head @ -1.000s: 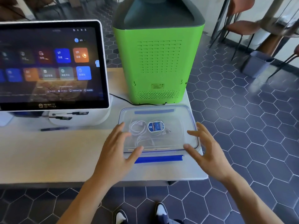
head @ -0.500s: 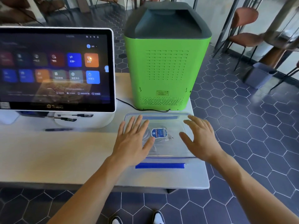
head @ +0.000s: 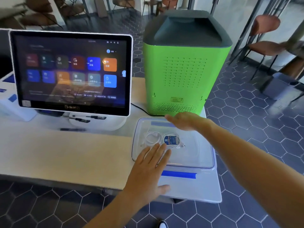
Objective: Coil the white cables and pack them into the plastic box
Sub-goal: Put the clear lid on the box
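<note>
A clear plastic box (head: 204, 155) with its lid on stands at the table's right end. Coiled white cables (head: 153, 138) and a round blue-labelled coil (head: 171, 140) show through the lid. My left hand (head: 148, 168) lies flat with straight fingers on the lid's near left part. My right hand (head: 184, 120) reaches over the box's far edge, fingers extended, over the far blue clip (head: 160, 123). The near blue clip (head: 179, 174) sticks out flat toward me.
A green and grey machine (head: 182, 71) stands right behind the box, with a black cord (head: 139, 109) running left. A touchscreen terminal (head: 72, 73) on a white base fills the table's left. The table (head: 65, 153) ends just right of the box; chairs and a bin stand beyond.
My right hand moved from the lid's right side to the box's far edge. My left hand slid back toward the lid's near left corner. The camera view shifted.
</note>
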